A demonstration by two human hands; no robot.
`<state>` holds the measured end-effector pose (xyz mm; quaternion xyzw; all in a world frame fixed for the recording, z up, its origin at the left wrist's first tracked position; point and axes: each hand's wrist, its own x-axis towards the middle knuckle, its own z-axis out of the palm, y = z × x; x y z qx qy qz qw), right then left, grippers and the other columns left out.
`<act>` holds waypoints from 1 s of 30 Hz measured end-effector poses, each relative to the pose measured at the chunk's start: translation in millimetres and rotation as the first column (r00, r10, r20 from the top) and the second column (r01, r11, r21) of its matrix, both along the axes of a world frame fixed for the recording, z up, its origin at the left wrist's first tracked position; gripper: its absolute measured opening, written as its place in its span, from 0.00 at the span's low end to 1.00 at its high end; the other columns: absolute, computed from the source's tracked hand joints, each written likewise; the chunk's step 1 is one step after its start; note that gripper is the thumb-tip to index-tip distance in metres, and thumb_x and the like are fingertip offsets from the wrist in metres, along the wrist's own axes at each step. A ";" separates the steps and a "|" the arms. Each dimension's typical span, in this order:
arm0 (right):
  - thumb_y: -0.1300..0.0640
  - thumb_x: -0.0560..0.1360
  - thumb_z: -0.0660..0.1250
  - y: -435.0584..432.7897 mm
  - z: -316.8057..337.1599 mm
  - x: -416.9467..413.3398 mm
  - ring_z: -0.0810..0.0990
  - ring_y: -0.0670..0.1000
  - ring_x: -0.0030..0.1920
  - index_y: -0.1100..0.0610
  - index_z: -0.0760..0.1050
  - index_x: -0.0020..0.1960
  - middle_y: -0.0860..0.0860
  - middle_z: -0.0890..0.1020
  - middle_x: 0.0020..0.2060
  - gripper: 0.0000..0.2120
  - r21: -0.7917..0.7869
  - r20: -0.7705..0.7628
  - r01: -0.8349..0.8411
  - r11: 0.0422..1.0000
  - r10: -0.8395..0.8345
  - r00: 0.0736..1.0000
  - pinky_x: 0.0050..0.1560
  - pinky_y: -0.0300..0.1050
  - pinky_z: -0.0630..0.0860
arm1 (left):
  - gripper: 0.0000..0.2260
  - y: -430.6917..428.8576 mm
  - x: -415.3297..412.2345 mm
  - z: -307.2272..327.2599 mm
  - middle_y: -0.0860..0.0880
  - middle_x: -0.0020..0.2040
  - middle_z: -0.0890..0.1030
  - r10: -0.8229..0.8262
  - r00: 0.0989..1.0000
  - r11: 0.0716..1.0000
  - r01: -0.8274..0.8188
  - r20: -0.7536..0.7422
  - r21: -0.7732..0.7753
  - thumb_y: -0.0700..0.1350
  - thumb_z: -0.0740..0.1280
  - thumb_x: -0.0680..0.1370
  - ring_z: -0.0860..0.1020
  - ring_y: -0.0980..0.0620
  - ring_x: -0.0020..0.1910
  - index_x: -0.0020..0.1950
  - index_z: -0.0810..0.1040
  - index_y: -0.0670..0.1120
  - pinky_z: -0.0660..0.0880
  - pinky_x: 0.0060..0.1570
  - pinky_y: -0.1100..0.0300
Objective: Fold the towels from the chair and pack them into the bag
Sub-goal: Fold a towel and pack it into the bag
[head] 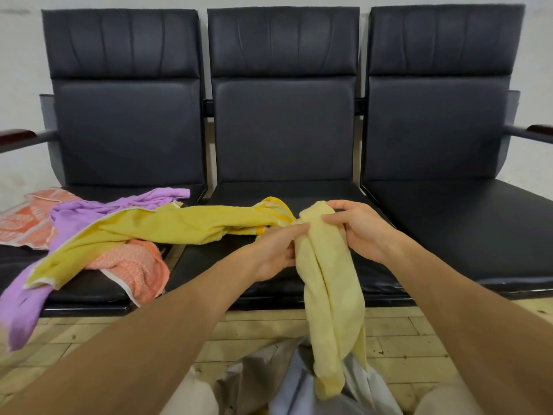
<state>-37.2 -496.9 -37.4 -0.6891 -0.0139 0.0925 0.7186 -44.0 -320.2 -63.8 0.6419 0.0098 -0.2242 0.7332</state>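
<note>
A pale yellow towel (329, 295) is held up in both hands at centre right of the frame, in front of a row of three joined black chairs (282, 130). Its bunched top end is pinched between the thumb and curled fingers of the right hand (362, 229). Just below and to the left, the towel's edge is gripped by the curled fingers of the left hand (273, 254). From the hands the towel hangs in loose folds past the front edge of the middle seat, down toward the bottom of the frame.

Other towels are seen heaped at the left of the frame. A darker yellow towel (179, 224) is stretched across the left and middle seats, its far end close behind the hands. A purple towel (77, 215) is partly covered by it and is draped over the front of the left seat. A crumpled orange towel (134, 266) is tucked beneath the darker yellow one. An orange and white patterned cloth (24, 220) is laid flat at the far left edge.

Grey and white fabric (296, 384) is visible at bottom centre on the tiled floor (404, 330); whether it is the bag cannot be told.
</note>
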 end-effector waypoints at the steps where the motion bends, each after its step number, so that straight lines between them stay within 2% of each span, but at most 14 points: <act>1: 0.66 0.74 0.69 0.9 1.0 -1.5 0.83 0.55 0.54 0.57 0.76 0.62 0.56 0.81 0.56 0.17 -0.005 0.022 0.017 1.000 -0.017 1.000 0.48 0.50 0.82 | 0.17 1.0 0.0 -0.7 0.45 0.58 0.82 -0.016 1.000 1.000 0.015 -0.021 -0.025 0.48 0.68 0.78 0.80 0.47 0.57 0.65 0.74 0.45 0.76 0.60 0.49; 4: 0.68 0.72 0.71 -0.7 1.2 -3.2 0.82 0.55 0.52 0.57 0.75 0.60 0.56 0.81 0.54 0.19 -0.035 0.076 0.141 0.989 -0.138 0.987 0.50 0.52 0.81 | 0.15 4.1 1.8 -2.4 0.45 0.56 0.83 -0.081 0.996 0.997 0.080 -0.048 -0.020 0.42 0.70 0.76 0.81 0.47 0.56 0.63 0.76 0.43 0.77 0.57 0.51; 6: 0.67 0.70 0.74 -5.9 -0.5 -2.2 0.81 0.54 0.53 0.56 0.74 0.61 0.54 0.80 0.54 0.21 -0.109 0.107 0.266 0.958 -0.255 0.961 0.53 0.53 0.80 | 0.16 4.1 2.2 -3.7 0.45 0.56 0.83 -0.080 0.996 0.996 0.082 -0.048 0.039 0.42 0.70 0.76 0.81 0.48 0.56 0.63 0.76 0.42 0.77 0.57 0.52; 10: 0.65 0.68 0.77 -15.9 -7.5 -0.9 0.80 0.54 0.51 0.56 0.74 0.57 0.53 0.79 0.50 0.22 -0.264 0.157 0.433 0.862 -0.405 0.901 0.54 0.54 0.79 | 0.12 7.4 6.6 -5.9 0.46 0.56 0.82 0.108 0.992 0.983 -0.116 0.068 0.140 0.46 0.65 0.80 0.79 0.47 0.56 0.61 0.76 0.43 0.75 0.57 0.50; 12: 0.64 0.69 0.76 -18.9 -11.5 -2.5 0.80 0.54 0.50 0.56 0.75 0.54 0.51 0.79 0.46 0.16 -0.347 0.203 0.471 0.811 -0.426 0.882 0.51 0.51 0.79 | 0.12 13.1 10.9 -6.8 0.46 0.56 0.80 0.219 0.967 0.950 -0.242 0.132 0.197 0.48 0.62 0.81 0.78 0.47 0.55 0.61 0.75 0.43 0.75 0.56 0.48; 14: 0.62 0.74 0.72 -22.5 -13.6 -4.6 0.80 0.55 0.50 0.58 0.77 0.51 0.54 0.80 0.44 0.07 -0.467 0.303 0.501 0.728 -0.401 0.865 0.49 0.48 0.77 | 0.15 23.2 16.2 -7.7 0.45 0.56 0.79 0.332 0.927 0.894 -0.368 0.173 0.257 0.50 0.61 0.81 0.77 0.45 0.55 0.63 0.72 0.42 0.76 0.56 0.47; 15: 0.60 0.76 0.69 -24.1 -14.8 -5.7 0.80 0.56 0.48 0.60 0.76 0.52 0.57 0.81 0.47 0.06 -0.530 0.347 0.506 0.680 -0.371 0.861 0.48 0.49 0.76 | 0.15 29.4 17.3 -6.8 0.45 0.56 0.78 0.372 0.909 0.868 -0.413 0.189 0.276 0.50 0.61 0.81 0.77 0.45 0.55 0.63 0.71 0.42 0.76 0.56 0.46; 17: 0.56 0.79 0.65 -28.8 -19.1 -4.8 0.77 0.54 0.47 0.62 0.72 0.60 0.59 0.79 0.52 0.13 -0.589 0.365 0.507 0.630 -0.352 0.862 0.46 0.47 0.74 | 0.17 42.8 17.7 -3.9 0.45 0.57 0.77 0.423 0.879 0.829 -0.474 0.221 0.297 0.51 0.61 0.81 0.76 0.45 0.55 0.65 0.70 0.41 0.76 0.53 0.48; 19: 0.53 0.79 0.64 -32.9 -22.1 -3.7 0.75 0.53 0.48 0.63 0.67 0.65 0.56 0.77 0.52 0.19 -0.577 0.321 0.496 0.649 -0.379 0.868 0.46 0.47 0.72 | 0.18 56.0 18.2 -1.2 0.45 0.58 0.76 0.441 0.864 0.820 -0.498 0.241 0.283 0.51 0.62 0.81 0.75 0.46 0.55 0.67 0.69 0.42 0.76 0.47 0.51; 21: 0.52 0.77 0.68 -34.2 -23.7 -1.3 0.78 0.53 0.51 0.63 0.69 0.64 0.55 0.78 0.52 0.21 -0.502 0.270 0.486 0.716 -0.404 0.874 0.48 0.48 0.75 | 0.19 67.3 16.2 1.8 0.44 0.59 0.76 0.438 0.867 0.831 -0.491 0.237 0.261 0.51 0.64 0.80 0.76 0.46 0.54 0.66 0.71 0.42 0.76 0.41 0.54; 23: 0.54 0.75 0.70 -32.7 -20.5 -1.4 0.78 0.53 0.53 0.61 0.74 0.61 0.56 0.79 0.51 0.18 -0.389 0.222 0.493 0.778 -0.440 0.870 0.54 0.54 0.78 | 0.20 76.2 15.0 4.0 0.43 0.59 0.77 0.445 0.871 0.842 -0.487 0.209 0.233 0.51 0.65 0.79 0.76 0.45 0.56 0.67 0.71 0.43 0.76 0.43 0.52; 26: 0.56 0.75 0.70 -25.2 -10.4 -6.8 0.76 0.52 0.57 0.60 0.74 0.63 0.54 0.78 0.55 0.18 -0.204 0.174 0.552 0.808 -0.525 0.833 0.62 0.57 0.75 | 0.20 81.8 7.2 12.7 0.43 0.58 0.78 0.465 0.876 0.869 -0.479 0.125 0.125 0.51 0.66 0.78 0.78 0.45 0.55 0.67 0.72 0.43 0.76 0.49 0.51; 28: 0.55 0.77 0.67 -17.0 -4.7 -12.6 0.76 0.53 0.60 0.55 0.76 0.61 0.52 0.78 0.58 0.13 -0.086 0.160 0.555 0.827 -0.539 0.827 0.64 0.57 0.74 | 0.14 81.6 -2.8 22.3 0.45 0.51 0.81 0.432 0.900 0.901 -0.434 0.060 0.012 0.50 0.65 0.79 0.79 0.48 0.50 0.63 0.75 0.46 0.76 0.45 0.54; 30: 0.55 0.80 0.63 -9.3 1.7 -20.6 0.76 0.53 0.60 0.51 0.81 0.55 0.50 0.79 0.57 0.09 -0.063 0.176 0.530 0.846 -0.514 0.840 0.65 0.57 0.73 | 0.07 80.4 -15.0 33.0 0.48 0.40 0.79 0.390 0.920 0.918 -0.386 0.033 -0.095 0.49 0.62 0.80 0.78 0.51 0.41 0.50 0.77 0.48 0.73 0.40 0.56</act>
